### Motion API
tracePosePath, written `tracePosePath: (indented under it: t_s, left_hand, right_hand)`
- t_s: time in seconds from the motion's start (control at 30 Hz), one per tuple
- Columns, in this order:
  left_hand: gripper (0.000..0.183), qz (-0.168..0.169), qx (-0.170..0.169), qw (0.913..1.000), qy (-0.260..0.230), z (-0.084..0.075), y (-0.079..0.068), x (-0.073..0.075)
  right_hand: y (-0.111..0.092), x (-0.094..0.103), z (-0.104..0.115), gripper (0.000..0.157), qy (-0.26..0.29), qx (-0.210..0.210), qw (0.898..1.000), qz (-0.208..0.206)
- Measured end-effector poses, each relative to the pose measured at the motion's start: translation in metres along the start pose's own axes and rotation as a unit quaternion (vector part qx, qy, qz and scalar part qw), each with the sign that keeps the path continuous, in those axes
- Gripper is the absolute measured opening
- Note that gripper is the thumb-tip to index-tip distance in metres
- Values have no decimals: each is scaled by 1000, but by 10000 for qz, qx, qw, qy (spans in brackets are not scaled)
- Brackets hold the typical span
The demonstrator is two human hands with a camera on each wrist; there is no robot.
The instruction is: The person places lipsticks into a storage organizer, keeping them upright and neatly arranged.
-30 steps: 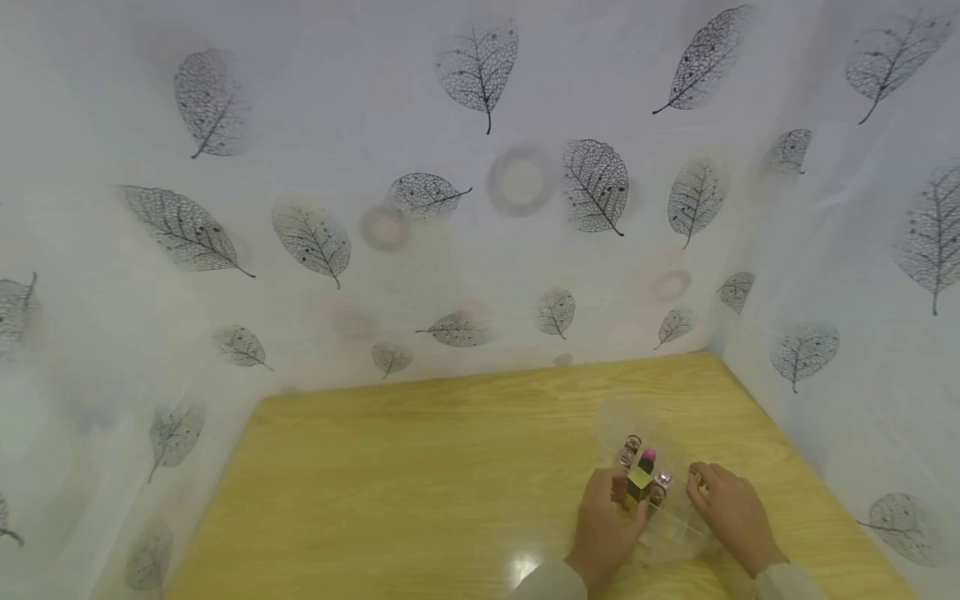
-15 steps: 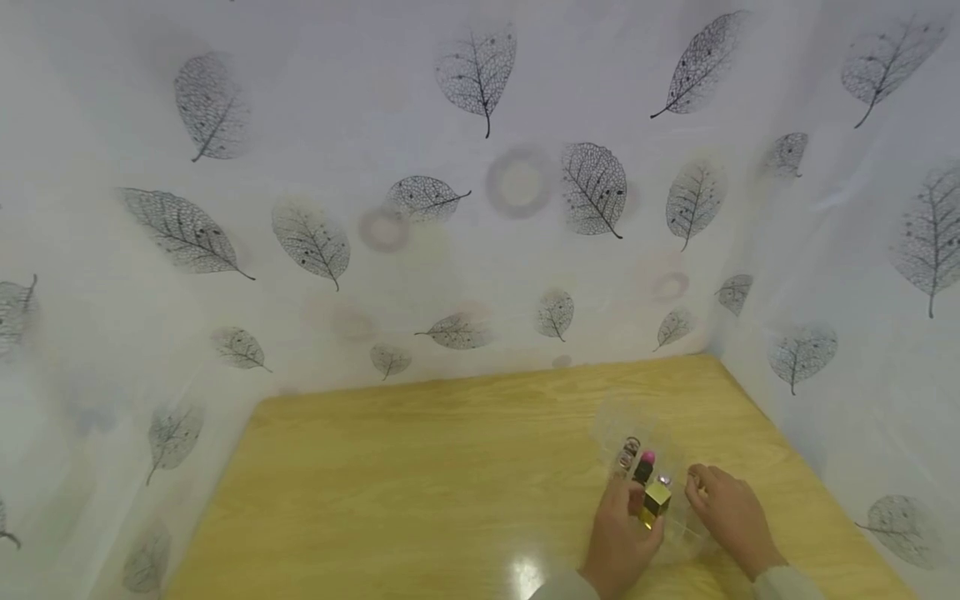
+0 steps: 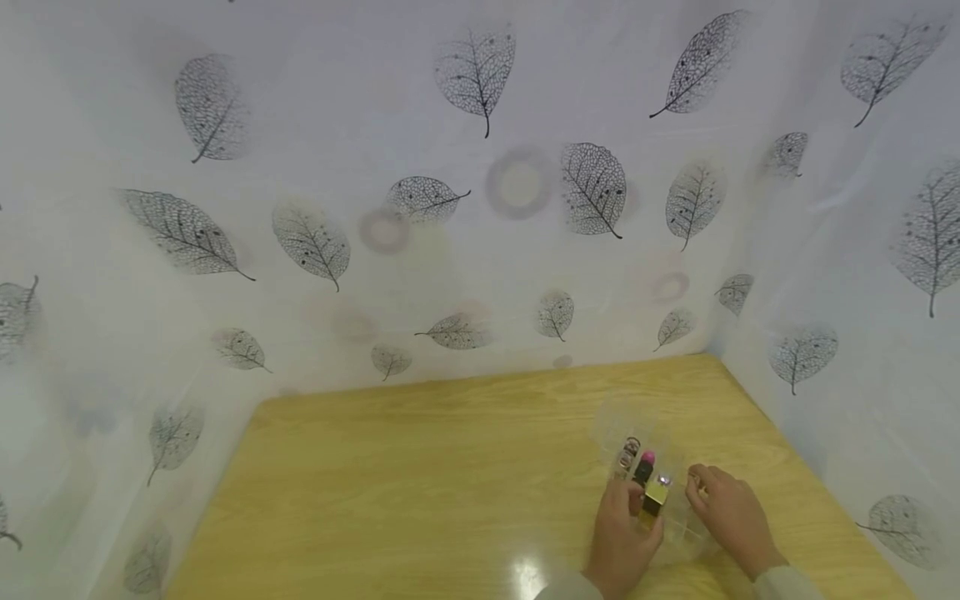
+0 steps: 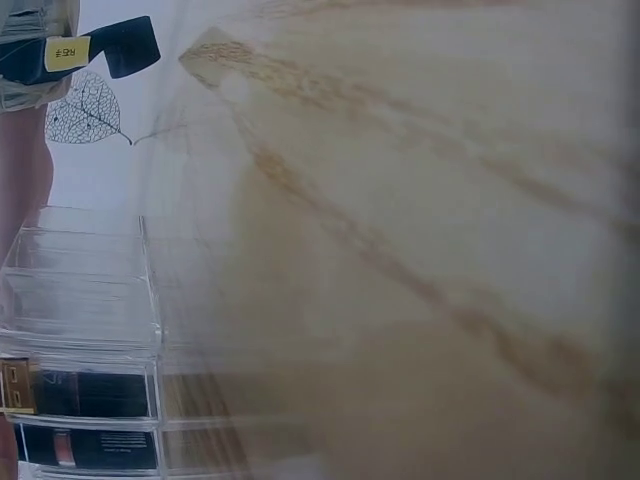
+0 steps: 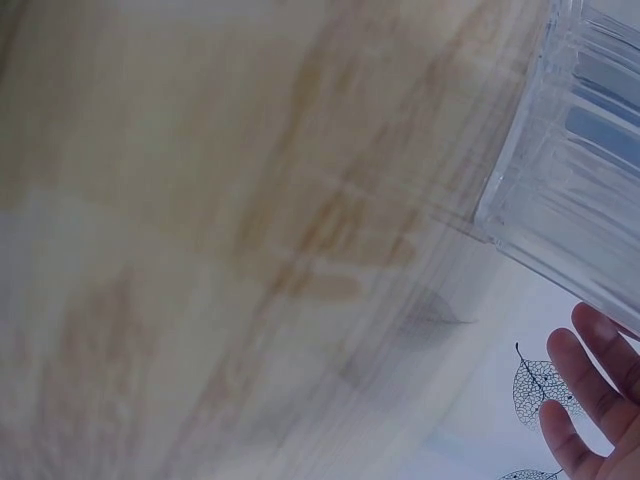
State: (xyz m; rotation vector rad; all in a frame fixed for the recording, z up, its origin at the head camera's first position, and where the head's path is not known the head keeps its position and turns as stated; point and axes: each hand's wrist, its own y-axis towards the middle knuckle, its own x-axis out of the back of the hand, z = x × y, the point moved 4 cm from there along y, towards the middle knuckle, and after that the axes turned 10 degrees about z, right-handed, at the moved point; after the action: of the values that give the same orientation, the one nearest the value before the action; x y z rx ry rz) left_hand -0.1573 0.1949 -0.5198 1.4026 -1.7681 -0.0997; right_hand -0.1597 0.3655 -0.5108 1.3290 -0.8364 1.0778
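A clear plastic organizer (image 3: pixel 688 527) with compartments stands on the table at the right. My left hand (image 3: pixel 622 537) reaches over its left side and pinches a gold and black lipstick (image 3: pixel 656 497) between thumb and fingers. Beside that stands a black lipstick with a pink top (image 3: pixel 645 467). Several round-topped tubes (image 3: pixel 628 452) stand in the organizer's left row. In the left wrist view, dark tubes (image 4: pixel 90 395) show through its clear wall. My right hand (image 3: pixel 735 512) is at its right side; in the right wrist view the fingers (image 5: pixel 585 375) are loosely extended by the wall.
The wood-grain table (image 3: pixel 420 483) extends to the left of the organizer. A pale cloth with a leaf print (image 3: pixel 480 250) hangs around the table's back and sides.
My left hand has moved right with the gold and black lipstick, from beside the pink-topped one to the organizer's right row, then lowered it slightly. The right hand has stayed in place.
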Motion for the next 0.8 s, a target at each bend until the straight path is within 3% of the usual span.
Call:
tracePosePath:
  t_s: [0.2,0.4,0.8]
  left_hand:
    - [48,9,-104,9986,514,0,-2,-2]
    - [48,87,77,9934,1141,2,-4,-2]
    - [42,458,623,9912,1079,6,-6,-2]
  right_hand:
    - [1,0,0,7,144,-73,9999,6]
    - [1,-1,-1,8,192,-165,9996,107]
    - [0,-2,-1,7,53,-100,9999,59]
